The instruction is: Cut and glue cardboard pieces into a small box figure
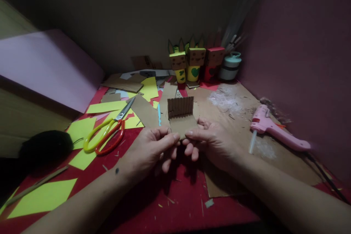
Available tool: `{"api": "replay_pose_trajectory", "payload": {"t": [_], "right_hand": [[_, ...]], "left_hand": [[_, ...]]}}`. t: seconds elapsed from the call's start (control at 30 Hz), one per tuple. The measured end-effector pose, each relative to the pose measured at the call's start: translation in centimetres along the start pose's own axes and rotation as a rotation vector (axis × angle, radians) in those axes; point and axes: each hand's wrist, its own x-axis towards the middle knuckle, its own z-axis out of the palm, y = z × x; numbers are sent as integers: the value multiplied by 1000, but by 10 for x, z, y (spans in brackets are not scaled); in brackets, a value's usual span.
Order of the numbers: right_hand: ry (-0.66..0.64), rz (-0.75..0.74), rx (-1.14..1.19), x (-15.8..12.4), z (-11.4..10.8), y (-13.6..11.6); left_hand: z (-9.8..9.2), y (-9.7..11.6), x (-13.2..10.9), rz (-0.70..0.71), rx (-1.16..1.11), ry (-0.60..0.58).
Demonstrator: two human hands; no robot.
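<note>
Between my two hands is a small piece of folded cardboard (181,123), with its corrugated far flap standing up. My left hand (160,145) pinches its near left corner between thumb and fingers. At the near right corner my right hand (207,139) grips it the same way, thumb on top. Scissors (109,129) with one yellow and one red handle lie left of my left hand, blades partly spread. On the right rests a pink glue gun (274,128) with a clear glue stick poking out of it.
Yellow paper pieces (44,195) and cardboard scraps (124,82) litter the red table (142,197). Several small box-headed figures (193,62) stand at the back beside a teal pot (230,66). A cardboard sheet (223,181) lies on the right. Black yarn (46,148) sits at left.
</note>
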Motion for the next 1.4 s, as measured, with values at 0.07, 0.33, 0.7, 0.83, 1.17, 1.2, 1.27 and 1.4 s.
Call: {"api": "replay_pose_trajectory", "payload": {"t": [0.07,0.33,0.7,0.83,1.17,1.2,1.27,1.4], "right_hand": [[-7,-30,-16,-1,2,1],[-59,-119,-104,-7,9,5],[-16,-147,-113,-4,1,-3],[-5,-165,-110,-3,2,-6],[-47,-162,-75,-6,6,0],[-52,-158,-86,-7,7,1],[-44,-150,-98,-8,9,1],[-27,-118,-114,-9,12,1]], "left_hand": [[1,-1,1,27,28,-13],[7,1,0,82,-109,-85],[2,4,-1,29,127,-13],[3,3,0,39,224,-9],[5,3,-6,265,133,184],[5,3,-6,265,134,190],[6,2,-5,252,130,205],[6,0,1,231,44,183]]}}
